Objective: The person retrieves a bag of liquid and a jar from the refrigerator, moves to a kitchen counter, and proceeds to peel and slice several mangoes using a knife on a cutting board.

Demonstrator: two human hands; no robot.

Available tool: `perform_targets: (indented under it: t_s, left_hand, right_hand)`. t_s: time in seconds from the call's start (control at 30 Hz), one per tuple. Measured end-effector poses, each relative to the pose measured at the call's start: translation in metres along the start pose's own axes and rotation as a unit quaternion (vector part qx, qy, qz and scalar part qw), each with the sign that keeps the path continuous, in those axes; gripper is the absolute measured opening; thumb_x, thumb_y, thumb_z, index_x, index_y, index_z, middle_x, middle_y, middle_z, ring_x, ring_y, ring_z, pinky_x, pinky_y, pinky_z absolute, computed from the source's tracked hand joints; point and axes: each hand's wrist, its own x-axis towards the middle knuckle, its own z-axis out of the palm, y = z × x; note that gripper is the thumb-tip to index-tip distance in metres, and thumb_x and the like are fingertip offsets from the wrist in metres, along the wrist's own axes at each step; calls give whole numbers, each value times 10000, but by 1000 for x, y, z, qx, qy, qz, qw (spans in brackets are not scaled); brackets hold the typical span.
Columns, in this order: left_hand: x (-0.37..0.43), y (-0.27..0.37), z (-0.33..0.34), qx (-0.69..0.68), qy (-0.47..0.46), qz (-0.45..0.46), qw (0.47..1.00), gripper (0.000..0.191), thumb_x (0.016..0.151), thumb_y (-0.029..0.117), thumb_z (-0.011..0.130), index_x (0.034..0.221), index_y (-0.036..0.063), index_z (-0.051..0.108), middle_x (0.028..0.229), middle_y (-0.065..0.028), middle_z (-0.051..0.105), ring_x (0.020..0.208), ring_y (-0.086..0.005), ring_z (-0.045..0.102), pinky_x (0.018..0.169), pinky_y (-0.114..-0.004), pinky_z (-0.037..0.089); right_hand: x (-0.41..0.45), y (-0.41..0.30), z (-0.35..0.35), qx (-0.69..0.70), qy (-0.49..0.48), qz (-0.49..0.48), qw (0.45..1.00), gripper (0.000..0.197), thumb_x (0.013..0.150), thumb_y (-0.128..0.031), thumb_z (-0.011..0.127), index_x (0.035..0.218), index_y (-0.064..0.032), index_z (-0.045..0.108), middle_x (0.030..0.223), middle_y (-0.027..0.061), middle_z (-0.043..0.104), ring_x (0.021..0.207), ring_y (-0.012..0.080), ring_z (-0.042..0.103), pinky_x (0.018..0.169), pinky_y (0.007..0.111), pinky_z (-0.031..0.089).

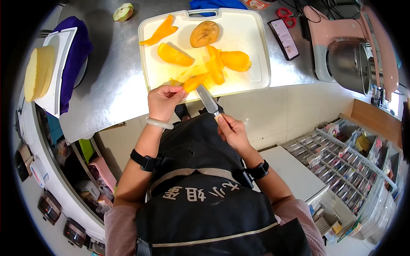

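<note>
My left hand (167, 100) pinches the end of a mango piece (194, 82) over the near edge of a white cutting board (256, 35). In my right hand (232, 129) is the wooden handle of a knife (207, 100); its blade tip meets the underside of that piece. More cut mango lies on the board: a slice (174, 55) at left, a long strip (216, 67) in the middle and a cheek (236, 60) beside it. Toward the far side rests a brownish-yellow rounded piece (205, 34), skin up. Orange peelings (161, 31) lie in the far left corner.
A steel table (109, 70) carries the board. To the right are a phone (284, 39), red-handled scissors (286, 17) and a pink stand mixer (346, 48). Yellow cake layers (40, 73) stand on a white board at left, near purple cloth (75, 57). A cut pale-green fruit (123, 12) lies far left.
</note>
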Motion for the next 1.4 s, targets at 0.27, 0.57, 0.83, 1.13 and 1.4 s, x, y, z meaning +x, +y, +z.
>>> perform_targets:
  t_s: [0.27, 0.57, 0.83, 1.13, 1.4]
  left_hand:
    - [1, 7, 0, -2, 8, -56, 998, 99, 772, -85, 639, 859, -54, 606, 822, -141, 652, 713, -200, 668, 651, -248, 559]
    - [2, 8, 3, 27, 22, -18, 999, 133, 748, -88, 636, 824, -20, 550, 739, -100, 621, 654, -166, 650, 608, -247, 544]
    - [38, 77, -45, 72, 59, 128, 987, 101, 751, -78, 606, 807, -15, 551, 734, -63, 612, 657, -140, 624, 608, -223, 495]
    - [32, 50, 30, 488, -76, 369, 787, 335, 656, 112, 732, 948, 2, 611, 975, -172, 558, 943, -332, 540, 839, -379, 452]
    - [12, 39, 83, 484, 6, 307, 820, 421, 640, 174, 752, 996, 22, 585, 1029, -183, 490, 975, -346, 498, 846, -393, 434]
  right_hand:
    - [-1, 5, 4, 24, -61, 37, 997, 312, 948, -284, 490, 1105, -35, 595, 590, -10, 511, 462, 52, 447, 431, 199, 363]
    - [17, 0, -12, 530, -286, 281, 748, 379, 946, -328, 470, 1173, -28, 515, 623, -15, 409, 439, 46, 338, 382, 146, 269]
    - [14, -39, -33, 552, -261, 253, 751, 405, 978, -305, 370, 1219, -3, 493, 647, 7, 408, 460, 50, 336, 386, 148, 313]
    - [5, -63, -64, -357, 220, -236, 877, 230, 899, -229, 538, 1026, -57, 619, 674, 122, 613, 531, 268, 584, 493, 342, 456]
    - [-1, -51, -67, -413, 190, -247, 856, 250, 865, -208, 575, 1063, -57, 594, 709, 170, 610, 608, 344, 595, 532, 400, 469]
